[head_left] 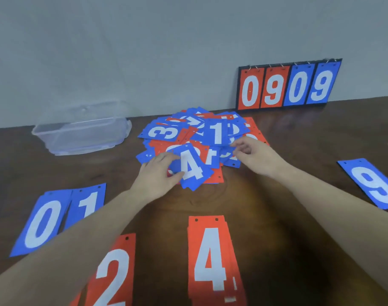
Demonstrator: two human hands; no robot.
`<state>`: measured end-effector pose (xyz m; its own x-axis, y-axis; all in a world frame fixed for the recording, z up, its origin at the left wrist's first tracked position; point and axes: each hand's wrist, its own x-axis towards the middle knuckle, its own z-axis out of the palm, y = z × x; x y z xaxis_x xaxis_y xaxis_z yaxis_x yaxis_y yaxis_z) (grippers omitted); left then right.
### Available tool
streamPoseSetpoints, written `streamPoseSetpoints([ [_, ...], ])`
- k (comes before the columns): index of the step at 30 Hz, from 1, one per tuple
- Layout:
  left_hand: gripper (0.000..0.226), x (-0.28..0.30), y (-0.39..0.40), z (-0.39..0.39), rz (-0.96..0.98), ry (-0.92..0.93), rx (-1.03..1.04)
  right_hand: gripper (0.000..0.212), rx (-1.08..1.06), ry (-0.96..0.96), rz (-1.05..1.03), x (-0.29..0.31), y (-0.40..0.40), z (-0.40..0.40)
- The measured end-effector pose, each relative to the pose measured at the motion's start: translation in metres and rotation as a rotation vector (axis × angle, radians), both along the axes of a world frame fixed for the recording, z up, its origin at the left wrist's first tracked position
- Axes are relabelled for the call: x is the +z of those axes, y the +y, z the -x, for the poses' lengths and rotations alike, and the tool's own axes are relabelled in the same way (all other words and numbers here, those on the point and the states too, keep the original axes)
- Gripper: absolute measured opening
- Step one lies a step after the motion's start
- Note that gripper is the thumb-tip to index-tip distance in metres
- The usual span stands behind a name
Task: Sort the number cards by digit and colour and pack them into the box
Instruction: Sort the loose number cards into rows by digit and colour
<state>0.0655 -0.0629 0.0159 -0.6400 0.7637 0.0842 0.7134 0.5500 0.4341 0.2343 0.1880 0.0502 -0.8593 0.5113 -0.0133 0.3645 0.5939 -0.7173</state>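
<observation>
Blue 4 card [189, 166] pinched in our left hand [160, 173], right hand [252, 154] fingering the unsorted pile [199, 138], we are sorting early, leaving the clear box [82, 131] empty.

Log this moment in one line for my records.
left hand: grips blue 4 card | right hand: in pile | box: empty

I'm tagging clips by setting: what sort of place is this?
Probably a plain indoor room with a work table: a dark brown wooden tabletop against a bare grey wall, with a red-and-blue flip scoreboard leaning there.
</observation>
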Motion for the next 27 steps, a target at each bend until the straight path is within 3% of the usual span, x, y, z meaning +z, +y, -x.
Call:
streamPoseSetpoints([
  [10, 0.054, 0.010, 0.038, 0.070, 0.038, -0.018, 0.164, 0.040, 0.115, -0.027, -0.294, -0.018, 0.040, 0.087],
  [14, 0.061, 0.012, 0.065, 0.095, 0.007, 0.000, 0.259, 0.067, 0.160, -0.067, -0.315, -0.030, 0.048, 0.111],
  [17, 0.081, 0.007, 0.076, 0.114, 0.134, -0.062, 0.341, 0.084, 0.182, -0.137, -0.343, -0.040, 0.054, 0.120],
  [21, 0.091, -0.003, 0.075, 0.124, 0.248, -0.064, 0.360, 0.087, 0.179, -0.177, -0.383, -0.047, 0.056, 0.116],
  [27, 0.080, -0.001, 0.072, 0.122, 0.152, -0.044, 0.350, 0.090, 0.130, -0.179, -0.447, -0.050, 0.055, 0.113],
])
